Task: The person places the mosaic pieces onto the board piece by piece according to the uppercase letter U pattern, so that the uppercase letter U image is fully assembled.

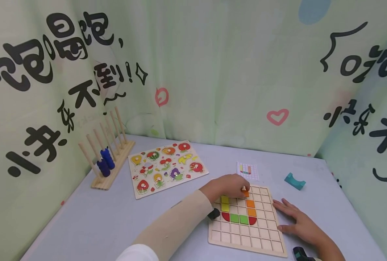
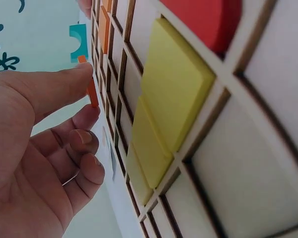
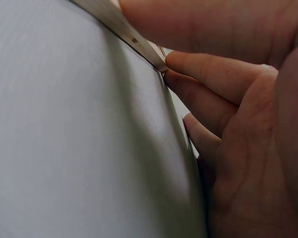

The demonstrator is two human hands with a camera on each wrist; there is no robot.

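Note:
Between thumb and fingertip, my left hand (image 1: 230, 185) pinches a thin orange tile (image 2: 93, 93), held over the far part of a wooden grid board (image 1: 245, 241). In the board's cells lie yellow tiles (image 1: 225, 207), green tiles (image 1: 239, 218), other orange tiles (image 1: 251, 208) and two red rounded corner tiles (image 1: 252, 220), arranged in a U shape. The left wrist view shows the yellow tiles (image 2: 176, 87) close up. Beside the board's right edge, my right hand (image 1: 294, 222) rests with fingers spread, its fingertips (image 3: 176, 62) right at the wooden rim.
A small pattern card (image 1: 252, 173) lies just beyond the board, and a teal arched block (image 1: 295, 181) sits to its right. Farther left are a fruit knob puzzle (image 1: 164, 181) and a peg rack (image 1: 106, 184) with blue pieces (image 1: 107, 158). A printed curtain (image 1: 213, 72) borders the table.

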